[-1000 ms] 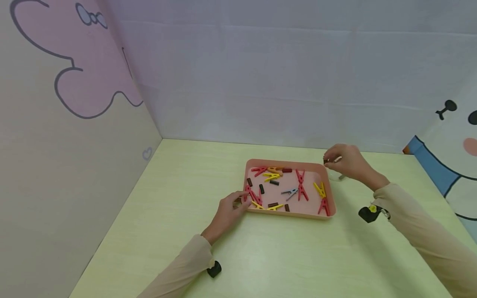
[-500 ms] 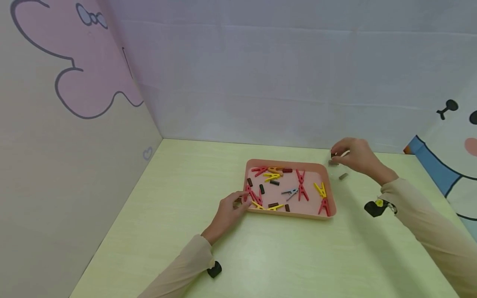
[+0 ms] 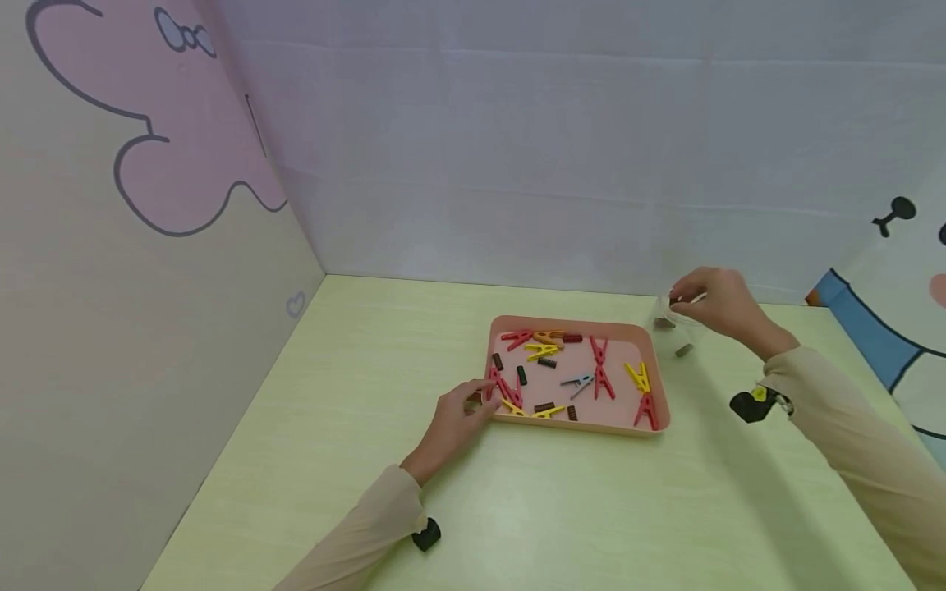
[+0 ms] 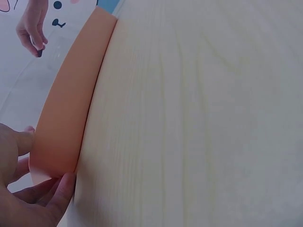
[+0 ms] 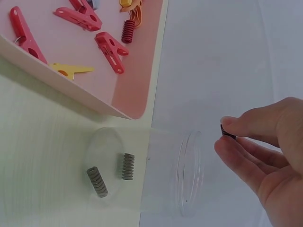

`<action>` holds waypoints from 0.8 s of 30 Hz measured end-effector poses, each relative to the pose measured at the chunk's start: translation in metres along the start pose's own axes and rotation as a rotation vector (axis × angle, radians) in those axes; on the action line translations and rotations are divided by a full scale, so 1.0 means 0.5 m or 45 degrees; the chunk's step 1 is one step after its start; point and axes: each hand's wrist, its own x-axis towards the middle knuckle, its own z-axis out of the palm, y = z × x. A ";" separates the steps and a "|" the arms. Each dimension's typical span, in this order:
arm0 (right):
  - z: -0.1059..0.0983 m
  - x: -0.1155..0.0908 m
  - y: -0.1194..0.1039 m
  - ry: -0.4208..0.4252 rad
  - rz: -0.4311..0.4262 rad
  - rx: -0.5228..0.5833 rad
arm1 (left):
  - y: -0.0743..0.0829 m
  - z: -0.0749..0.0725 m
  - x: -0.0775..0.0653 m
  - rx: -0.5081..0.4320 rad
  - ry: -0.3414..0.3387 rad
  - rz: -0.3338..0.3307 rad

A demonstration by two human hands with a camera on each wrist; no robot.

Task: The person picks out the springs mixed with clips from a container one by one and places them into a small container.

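Observation:
My right hand [image 3: 727, 304] pinches a small dark coil spring [image 5: 227, 132] between thumb and fingertips. It is just above the rim of a clear jar [image 5: 189, 175], which stands beside the tray's far right corner. Inside the jar, at its bottom, lie a grey-brown spring [image 5: 97, 182] and another similar spring [image 5: 128, 166]. My left hand [image 3: 454, 414] grips the near left corner of the pink tray [image 4: 71, 104], thumb and fingers on its wall. In the tray lie red clothespins [image 5: 111, 49], yellow clothespins [image 3: 637, 377], a grey-blue clothespin [image 3: 579, 382] and several springs [image 3: 547, 362].
A red spring [image 5: 128, 31] and an orange clothespin [image 3: 547, 336] lie at the tray's far side. The pale wood table [image 3: 591, 509] ends at a white back wall [image 3: 473, 164]. A printed side wall [image 3: 148, 328] stands at the left.
My right hand has moved right and away from me with the dark spring, from beside the tray's far right corner to above the jar. My left hand stays on the tray corner.

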 end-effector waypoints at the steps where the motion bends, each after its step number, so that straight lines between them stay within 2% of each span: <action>1: 0.000 0.001 0.002 -0.002 0.013 0.004 | 0.000 0.000 0.000 0.001 0.001 -0.002; 15: 0.013 0.018 0.021 -0.026 0.125 0.044 | 0.004 0.001 0.000 -0.003 0.000 -0.009; 24: 0.024 0.026 0.029 -0.031 0.158 0.050 | 0.000 0.000 0.002 -0.010 0.001 -0.007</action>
